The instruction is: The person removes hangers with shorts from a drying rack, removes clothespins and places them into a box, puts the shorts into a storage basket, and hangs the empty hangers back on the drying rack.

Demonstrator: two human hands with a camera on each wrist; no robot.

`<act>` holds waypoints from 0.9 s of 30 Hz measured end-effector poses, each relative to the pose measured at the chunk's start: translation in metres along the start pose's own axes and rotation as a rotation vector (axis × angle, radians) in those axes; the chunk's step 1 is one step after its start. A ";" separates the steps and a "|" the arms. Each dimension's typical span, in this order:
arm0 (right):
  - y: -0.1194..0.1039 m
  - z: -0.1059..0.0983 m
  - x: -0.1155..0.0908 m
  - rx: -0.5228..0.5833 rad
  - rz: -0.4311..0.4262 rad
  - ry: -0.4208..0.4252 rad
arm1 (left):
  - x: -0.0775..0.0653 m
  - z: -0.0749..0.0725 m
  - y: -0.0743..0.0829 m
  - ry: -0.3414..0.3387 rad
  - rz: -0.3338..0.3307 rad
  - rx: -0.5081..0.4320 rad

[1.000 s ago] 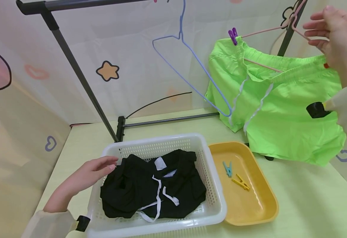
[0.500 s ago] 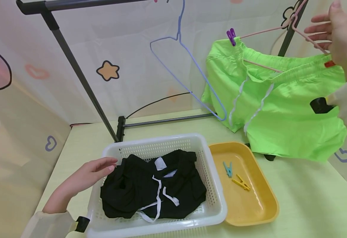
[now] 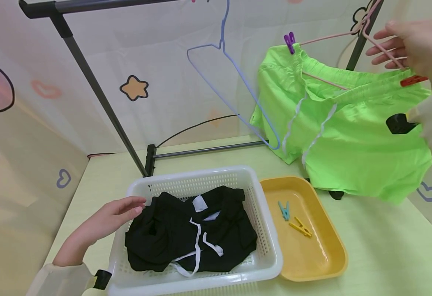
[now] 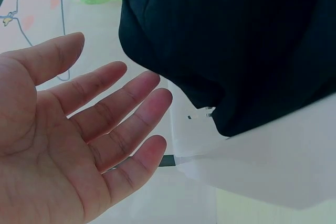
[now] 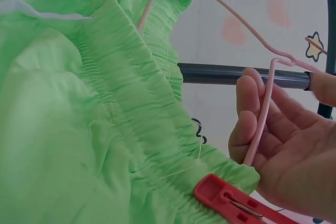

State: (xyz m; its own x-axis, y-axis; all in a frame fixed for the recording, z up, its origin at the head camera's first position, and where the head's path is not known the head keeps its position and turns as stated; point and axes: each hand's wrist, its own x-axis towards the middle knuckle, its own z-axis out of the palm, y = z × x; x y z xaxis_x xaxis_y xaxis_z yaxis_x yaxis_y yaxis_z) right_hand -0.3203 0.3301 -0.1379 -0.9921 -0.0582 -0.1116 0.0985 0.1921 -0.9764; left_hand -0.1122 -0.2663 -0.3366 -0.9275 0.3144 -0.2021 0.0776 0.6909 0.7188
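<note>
Bright green shorts (image 3: 363, 135) with white drawstrings hang from a pink hanger (image 3: 326, 39). A purple clothespin (image 3: 289, 43) and a red clothespin (image 5: 226, 198) sit at the two ends of the waistband. My right hand (image 3: 419, 51) is at the hanger's right arm, fingers loosely bent behind the wire, which crosses in front of them; the thumb stands apart. My left hand (image 3: 117, 216) has its fingers relaxed and spread, palm bare in the left wrist view, beside a black garment (image 3: 190, 230) with white drawstrings. That garment lies in a white basket (image 3: 264, 250).
An empty blue hanger (image 3: 234, 98) hangs left of the shorts. A yellow tray (image 3: 312, 263) beside the basket holds a teal clothespin (image 3: 284, 210) and a yellow clothespin (image 3: 301, 227). Behind stands a black rack (image 3: 97, 94) with a lower bar (image 3: 208, 149).
My right hand has shifted a little lower and left, and more of the red clothespin shows. The shorts and blue hanger have swung slightly. My left hand has not moved.
</note>
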 end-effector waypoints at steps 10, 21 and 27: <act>-0.001 -0.002 0.003 0.025 0.060 -0.008 | -0.001 0.001 0.001 0.003 0.000 -0.007; -0.004 -0.002 0.000 0.184 0.100 0.031 | -0.002 0.001 0.000 0.003 -0.003 -0.009; -0.001 -0.004 0.004 0.184 0.050 0.068 | -0.003 0.001 0.002 0.003 -0.007 -0.008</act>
State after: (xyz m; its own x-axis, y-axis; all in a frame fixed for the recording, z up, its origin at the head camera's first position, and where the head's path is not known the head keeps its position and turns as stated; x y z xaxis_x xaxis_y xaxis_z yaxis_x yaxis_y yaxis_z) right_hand -0.3246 0.3336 -0.1362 -0.9879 0.0145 -0.1544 0.1546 0.0109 -0.9879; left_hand -0.1090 -0.2657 -0.3352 -0.9290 0.3078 -0.2053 0.0682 0.6878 0.7227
